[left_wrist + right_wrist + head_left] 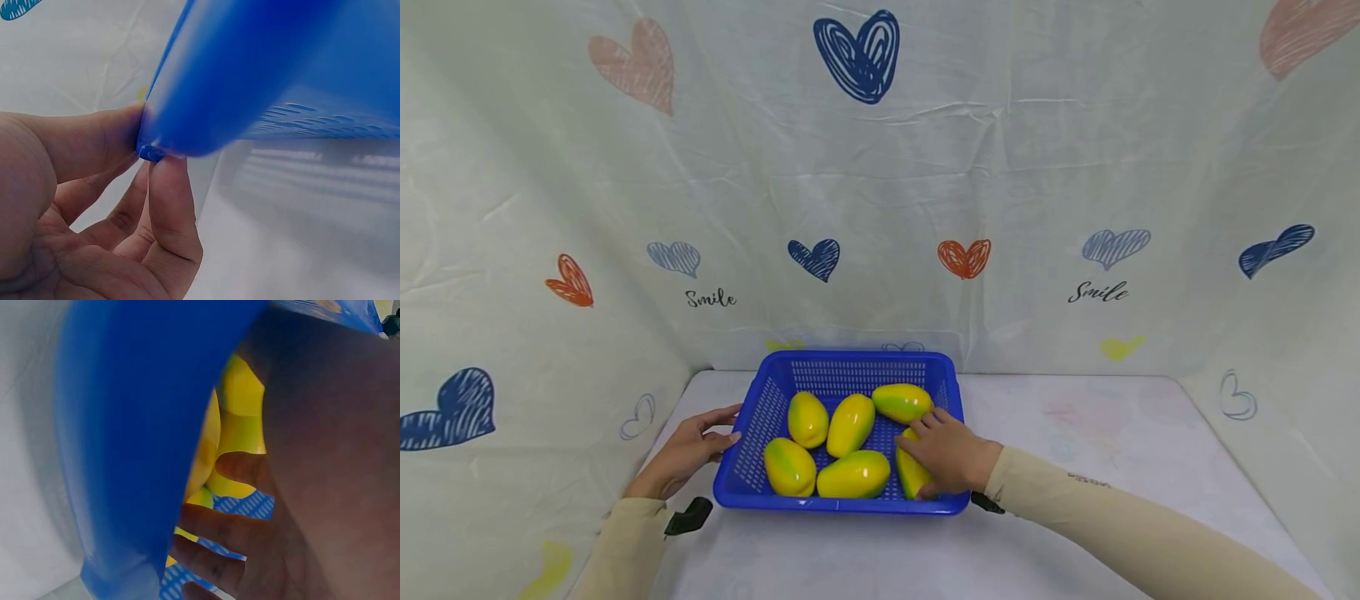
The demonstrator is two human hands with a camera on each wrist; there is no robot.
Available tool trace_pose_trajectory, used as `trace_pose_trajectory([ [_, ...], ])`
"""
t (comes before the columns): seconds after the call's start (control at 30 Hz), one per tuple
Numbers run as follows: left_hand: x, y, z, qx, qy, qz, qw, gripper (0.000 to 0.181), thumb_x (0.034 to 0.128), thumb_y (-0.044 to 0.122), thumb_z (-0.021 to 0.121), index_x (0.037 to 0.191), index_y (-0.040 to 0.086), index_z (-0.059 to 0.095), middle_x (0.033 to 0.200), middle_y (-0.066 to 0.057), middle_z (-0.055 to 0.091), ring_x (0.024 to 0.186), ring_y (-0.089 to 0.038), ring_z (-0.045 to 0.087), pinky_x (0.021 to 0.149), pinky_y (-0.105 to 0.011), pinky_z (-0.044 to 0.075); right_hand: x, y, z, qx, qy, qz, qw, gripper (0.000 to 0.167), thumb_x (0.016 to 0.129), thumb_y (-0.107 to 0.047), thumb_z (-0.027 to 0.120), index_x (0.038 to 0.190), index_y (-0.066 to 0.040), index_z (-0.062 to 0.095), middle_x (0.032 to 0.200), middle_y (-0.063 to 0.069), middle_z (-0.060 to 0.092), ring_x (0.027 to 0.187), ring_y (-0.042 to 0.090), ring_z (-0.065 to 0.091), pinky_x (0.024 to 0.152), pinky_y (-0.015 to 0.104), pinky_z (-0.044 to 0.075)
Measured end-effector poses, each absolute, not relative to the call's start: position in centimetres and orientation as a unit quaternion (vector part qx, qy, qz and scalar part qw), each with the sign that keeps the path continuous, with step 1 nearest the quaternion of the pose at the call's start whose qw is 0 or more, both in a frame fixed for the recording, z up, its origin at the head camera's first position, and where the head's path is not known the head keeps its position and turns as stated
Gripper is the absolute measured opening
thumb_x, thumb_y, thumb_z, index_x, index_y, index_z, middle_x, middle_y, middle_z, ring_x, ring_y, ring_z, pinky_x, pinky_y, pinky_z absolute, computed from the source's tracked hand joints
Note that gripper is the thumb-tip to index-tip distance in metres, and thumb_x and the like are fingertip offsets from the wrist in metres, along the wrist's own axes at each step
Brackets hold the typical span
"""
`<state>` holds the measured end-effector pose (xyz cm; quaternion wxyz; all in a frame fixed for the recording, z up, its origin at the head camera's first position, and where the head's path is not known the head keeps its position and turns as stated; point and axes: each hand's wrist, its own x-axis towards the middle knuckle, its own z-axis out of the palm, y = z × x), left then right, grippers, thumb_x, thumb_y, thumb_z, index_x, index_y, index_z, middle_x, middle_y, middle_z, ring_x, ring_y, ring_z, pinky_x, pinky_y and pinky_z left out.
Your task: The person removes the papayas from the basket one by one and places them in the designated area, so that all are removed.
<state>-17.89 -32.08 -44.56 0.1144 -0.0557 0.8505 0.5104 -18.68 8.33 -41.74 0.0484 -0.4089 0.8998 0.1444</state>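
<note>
A blue plastic basket with slotted sides stands on the white table, holding several yellow-green mangoes. At its left side my left hand pinches the rim between thumb and fingers; the left wrist view shows this pinch on the blue edge closely. Inside the right end of the basket, my right hand lies over the rightmost mango with spread fingers, partly covering it. Another mango sits just beyond its fingertips. In the right wrist view the blue wall hides those fingertips.
A white cloth backdrop printed with hearts and "Smile" rises behind the table and at both sides. White tabletop extends right of the basket and in front of it. Dark wrist devices show beside both sleeves.
</note>
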Motion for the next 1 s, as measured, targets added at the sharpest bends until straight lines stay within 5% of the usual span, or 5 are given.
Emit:
trace_pose_trajectory([
  [0.4,-17.8,-32.1,-44.5,-0.057,0.848,0.513,0.117,0.062,0.1070,0.009,0.061,0.161,-0.006,0.034,0.147,-0.034,0.044,0.092,-0.022,0.061,0.079,-0.026,0.057,-18.7,8.3,-42.7,-0.407,0.901,0.146,0.033,0.076,0.084,-0.062,0.083,0.144,-0.021,0.062,0.135,0.008,0.063,0.128,0.026,0.057,0.112,0.042,0.047],
  [0.8,-17.9,-32.1,-44.6,-0.048,0.847,0.516,0.115,0.063,0.1071,0.008,0.061,0.161,-0.007,0.033,0.146,-0.034,0.045,0.091,-0.022,0.062,0.079,-0.026,0.058,-19.4,8.0,-43.3,-0.388,0.909,0.135,0.077,0.077,0.084,-0.059,0.084,0.148,-0.025,0.057,0.141,0.009,0.058,0.133,0.028,0.054,0.115,0.044,0.045],
  [1.0,-17.9,-32.2,-44.7,-0.049,0.846,0.517,0.119,0.062,0.1078,0.008,0.060,0.162,-0.006,0.032,0.145,-0.034,0.045,0.092,-0.022,0.062,0.080,-0.025,0.057,-19.5,8.5,-43.7,-0.417,0.901,0.114,0.049,0.076,0.082,-0.058,0.087,0.143,-0.021,0.061,0.137,0.010,0.061,0.128,0.028,0.057,0.111,0.044,0.049],
])
